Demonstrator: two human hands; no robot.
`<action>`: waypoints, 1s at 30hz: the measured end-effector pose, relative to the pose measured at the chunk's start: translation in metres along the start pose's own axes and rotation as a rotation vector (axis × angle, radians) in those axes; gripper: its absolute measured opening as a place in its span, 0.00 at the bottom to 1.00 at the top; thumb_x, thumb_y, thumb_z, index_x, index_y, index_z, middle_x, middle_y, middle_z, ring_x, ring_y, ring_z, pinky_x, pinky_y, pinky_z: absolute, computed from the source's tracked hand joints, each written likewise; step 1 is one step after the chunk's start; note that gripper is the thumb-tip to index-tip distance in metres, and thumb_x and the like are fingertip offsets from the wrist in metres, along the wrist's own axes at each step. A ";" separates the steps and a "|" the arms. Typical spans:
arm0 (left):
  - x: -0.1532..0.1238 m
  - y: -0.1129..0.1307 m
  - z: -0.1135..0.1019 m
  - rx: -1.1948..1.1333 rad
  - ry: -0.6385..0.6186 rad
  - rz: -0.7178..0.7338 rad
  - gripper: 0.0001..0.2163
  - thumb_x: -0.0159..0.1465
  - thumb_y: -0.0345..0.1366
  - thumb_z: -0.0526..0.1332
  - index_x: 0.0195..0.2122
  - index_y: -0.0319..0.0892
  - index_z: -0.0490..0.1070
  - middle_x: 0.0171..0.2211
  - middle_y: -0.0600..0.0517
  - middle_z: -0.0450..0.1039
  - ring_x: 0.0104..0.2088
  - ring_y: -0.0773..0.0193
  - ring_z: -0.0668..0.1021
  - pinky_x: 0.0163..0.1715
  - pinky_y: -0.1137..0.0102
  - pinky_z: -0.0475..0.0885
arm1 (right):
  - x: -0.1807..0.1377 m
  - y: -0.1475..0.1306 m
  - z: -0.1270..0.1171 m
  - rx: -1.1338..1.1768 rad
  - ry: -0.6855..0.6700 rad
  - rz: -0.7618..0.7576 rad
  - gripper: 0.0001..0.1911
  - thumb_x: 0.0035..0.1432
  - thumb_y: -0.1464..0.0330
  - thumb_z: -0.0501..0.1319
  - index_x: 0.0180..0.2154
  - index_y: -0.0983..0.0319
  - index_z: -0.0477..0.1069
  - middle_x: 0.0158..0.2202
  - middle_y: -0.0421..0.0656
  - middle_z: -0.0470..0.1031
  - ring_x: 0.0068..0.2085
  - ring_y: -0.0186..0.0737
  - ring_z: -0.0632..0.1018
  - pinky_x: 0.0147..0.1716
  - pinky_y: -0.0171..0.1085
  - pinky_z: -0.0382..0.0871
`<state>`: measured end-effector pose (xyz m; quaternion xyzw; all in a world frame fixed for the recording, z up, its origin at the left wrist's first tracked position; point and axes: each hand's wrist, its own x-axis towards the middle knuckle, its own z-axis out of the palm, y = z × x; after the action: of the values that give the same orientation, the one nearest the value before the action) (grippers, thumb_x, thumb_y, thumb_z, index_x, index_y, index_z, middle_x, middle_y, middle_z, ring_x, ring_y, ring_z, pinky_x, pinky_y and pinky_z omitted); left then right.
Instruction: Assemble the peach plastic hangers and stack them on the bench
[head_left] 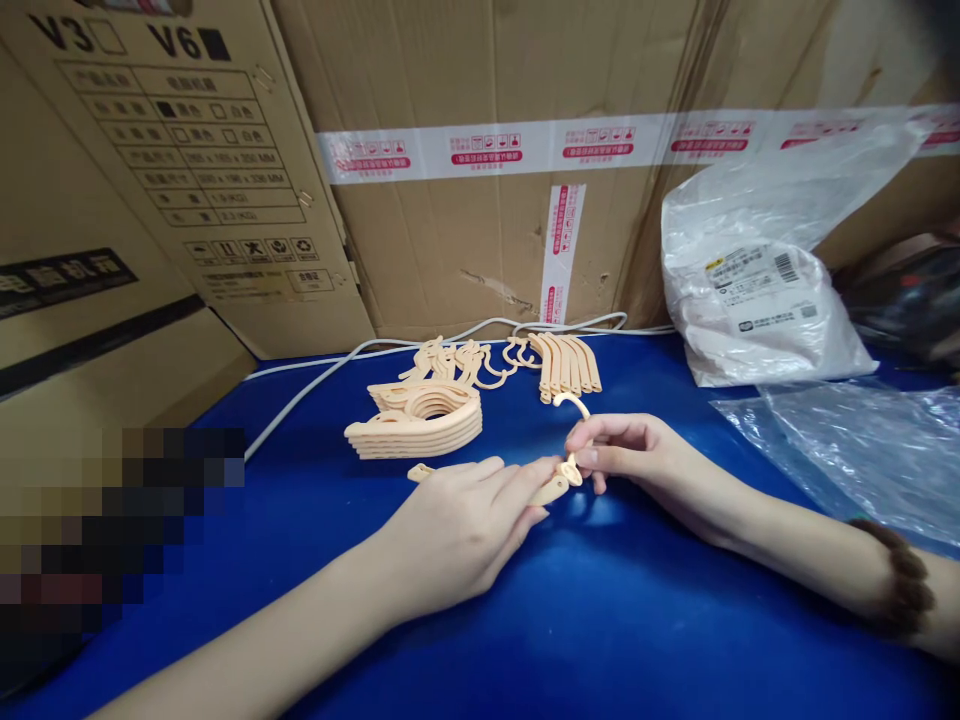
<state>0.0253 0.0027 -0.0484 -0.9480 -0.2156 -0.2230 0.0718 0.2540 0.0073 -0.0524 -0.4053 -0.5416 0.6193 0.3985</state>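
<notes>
My left hand (472, 525) lies over a cream plastic hanger arm (553, 490), its fingers closed round it; the far end peeks out past the knuckles. Pinched in my right hand (637, 455) is a cream hanger hook (574, 403), its curved tip pointing up and its flat base (571, 470) meeting the arm's end. Whether the two parts are joined I cannot tell. Just beyond my hands sits a stack of folded cream hangers (420, 435). Behind it lie several loose hooks (457, 362), and to the right a row of curved hanger arms (566, 365).
A large cardboard box (450, 240) stands along the back, another printed box (247, 200) at the left. White cable (300, 410) runs behind the parts. At the right are a filled plastic bag (757, 290) and a clear plastic sheet (847, 450) on the blue tabletop (600, 630).
</notes>
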 end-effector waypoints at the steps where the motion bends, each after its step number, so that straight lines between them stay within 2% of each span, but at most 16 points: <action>1: -0.001 0.000 0.000 -0.022 -0.011 -0.026 0.15 0.72 0.34 0.46 0.56 0.33 0.60 0.38 0.46 0.77 0.32 0.61 0.78 0.30 0.69 0.73 | 0.000 0.000 0.000 0.004 0.002 -0.001 0.07 0.50 0.65 0.70 0.31 0.60 0.78 0.28 0.37 0.76 0.27 0.27 0.71 0.29 0.28 0.65; 5: -0.003 0.000 0.000 -0.099 -0.054 -0.098 0.19 0.72 0.36 0.45 0.62 0.36 0.50 0.43 0.45 0.76 0.37 0.61 0.79 0.35 0.68 0.75 | -0.001 -0.001 0.001 -0.001 0.008 -0.006 0.06 0.49 0.66 0.70 0.32 0.59 0.78 0.29 0.36 0.76 0.27 0.26 0.71 0.29 0.29 0.65; 9: -0.003 0.001 -0.001 -0.090 -0.059 -0.064 0.18 0.72 0.35 0.44 0.62 0.40 0.50 0.44 0.47 0.76 0.38 0.60 0.80 0.33 0.68 0.75 | 0.000 0.000 0.001 -0.037 -0.009 -0.031 0.06 0.49 0.65 0.71 0.32 0.59 0.79 0.30 0.38 0.77 0.28 0.27 0.71 0.30 0.29 0.66; 15: -0.003 -0.001 -0.005 -0.052 -0.044 0.007 0.17 0.72 0.34 0.45 0.61 0.40 0.53 0.33 0.52 0.75 0.30 0.62 0.78 0.26 0.71 0.71 | 0.001 0.000 0.002 -0.061 -0.014 -0.022 0.07 0.48 0.65 0.71 0.32 0.60 0.80 0.31 0.39 0.78 0.29 0.29 0.72 0.29 0.30 0.66; 18: -0.004 -0.002 -0.006 -0.060 -0.026 0.024 0.17 0.72 0.33 0.45 0.61 0.40 0.54 0.31 0.53 0.73 0.29 0.63 0.76 0.25 0.72 0.69 | 0.000 -0.001 0.003 -0.066 -0.018 -0.025 0.07 0.48 0.65 0.71 0.31 0.60 0.80 0.29 0.39 0.77 0.27 0.29 0.71 0.29 0.31 0.66; 25: -0.005 0.000 -0.007 -0.210 -0.069 -0.064 0.17 0.71 0.33 0.49 0.61 0.46 0.55 0.38 0.53 0.75 0.35 0.64 0.78 0.32 0.72 0.71 | -0.001 -0.003 0.003 -0.104 -0.091 -0.022 0.07 0.50 0.65 0.70 0.33 0.60 0.80 0.29 0.39 0.77 0.27 0.29 0.71 0.31 0.32 0.66; 28: -0.005 0.004 -0.007 -0.207 -0.064 -0.040 0.17 0.71 0.32 0.49 0.60 0.45 0.54 0.44 0.51 0.76 0.40 0.61 0.79 0.33 0.70 0.73 | -0.001 -0.004 0.002 -0.112 -0.129 -0.029 0.07 0.50 0.64 0.70 0.33 0.60 0.80 0.28 0.38 0.76 0.27 0.29 0.71 0.31 0.31 0.66; 30: -0.004 0.006 -0.008 -0.195 -0.056 -0.017 0.17 0.70 0.32 0.48 0.60 0.43 0.53 0.45 0.49 0.77 0.39 0.61 0.80 0.30 0.70 0.72 | -0.001 -0.004 0.002 -0.120 -0.161 -0.039 0.08 0.51 0.64 0.69 0.34 0.60 0.80 0.27 0.37 0.76 0.28 0.30 0.71 0.31 0.31 0.65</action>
<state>0.0212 -0.0066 -0.0433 -0.9544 -0.2029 -0.2171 -0.0290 0.2529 0.0066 -0.0478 -0.3668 -0.6159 0.6084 0.3404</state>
